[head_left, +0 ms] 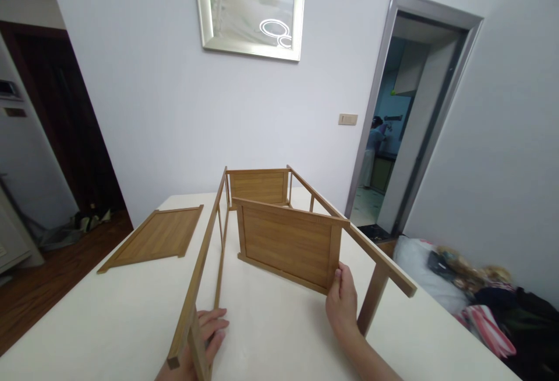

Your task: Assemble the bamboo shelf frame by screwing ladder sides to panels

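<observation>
A part-built bamboo shelf frame (262, 194) lies on its side on the white table (109, 323). Its two long side rails run away from me, with one panel fixed at the far end. My right hand (343, 302) grips the near right corner of a second bamboo panel (286, 242), which stands upright and slanted between the rails. My left hand (208, 331) lies at the near end of the left side rail (198, 270), fingers stretched along the tabletop behind the rail's leg. A third panel (155, 237) lies flat on the table to the left.
A framed picture (251, 5) hangs on the wall ahead. An open doorway (406, 124) at the right shows another person at a counter in the far room. Bags and clothes (471, 288) are piled on the floor to the right. Wooden floor shows at the left.
</observation>
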`<state>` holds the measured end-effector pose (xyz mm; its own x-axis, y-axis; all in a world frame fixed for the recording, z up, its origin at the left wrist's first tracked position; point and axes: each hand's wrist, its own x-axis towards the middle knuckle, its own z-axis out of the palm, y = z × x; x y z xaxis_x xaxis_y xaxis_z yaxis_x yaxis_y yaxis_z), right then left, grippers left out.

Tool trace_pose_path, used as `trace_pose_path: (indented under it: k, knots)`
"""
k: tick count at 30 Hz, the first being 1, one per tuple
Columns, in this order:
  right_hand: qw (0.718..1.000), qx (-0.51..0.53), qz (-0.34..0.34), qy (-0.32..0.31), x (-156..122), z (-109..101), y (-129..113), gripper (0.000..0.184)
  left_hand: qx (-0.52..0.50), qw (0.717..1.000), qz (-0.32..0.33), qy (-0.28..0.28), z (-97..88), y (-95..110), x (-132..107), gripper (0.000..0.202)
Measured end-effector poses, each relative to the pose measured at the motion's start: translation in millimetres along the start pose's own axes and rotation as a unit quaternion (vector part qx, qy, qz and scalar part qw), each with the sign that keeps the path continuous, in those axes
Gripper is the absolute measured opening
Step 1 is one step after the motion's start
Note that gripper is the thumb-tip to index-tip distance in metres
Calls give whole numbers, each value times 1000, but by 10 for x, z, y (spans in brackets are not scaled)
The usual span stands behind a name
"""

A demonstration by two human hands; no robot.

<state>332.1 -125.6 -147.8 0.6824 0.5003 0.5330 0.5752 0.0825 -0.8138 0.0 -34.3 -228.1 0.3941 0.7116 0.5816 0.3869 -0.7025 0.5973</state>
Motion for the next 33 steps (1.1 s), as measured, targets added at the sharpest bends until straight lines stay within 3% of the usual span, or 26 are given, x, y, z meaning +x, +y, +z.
trace_pose_path:
  k: [3,9,15,20,27,30,33]
  knots:
    - [1000,3,8,-2,3,4,36,41,31,999,26,-27,-50,42,18,18]
    - [1000,16,20,-10,-4,1,56,41,-15,996,3,-85,-93,70,-28,29]
    - [999,27,46,-6,2,24,127,41,16,990,-106,-89,-167,-48,-87,21]
    - [998,35,56,-15,-4,42,177,40,-25,969,-218,-114,-215,112,-70,27]
    - [997,61,39,-10,-47,66,192,40,-87,952,-293,13,-287,319,144,43]
    - [997,58,44,-14,-58,80,204,39,-98,938,-305,130,-348,310,364,61]
    - [997,55,50,-15,-48,89,193,38,-92,938,-289,170,-384,216,618,76]
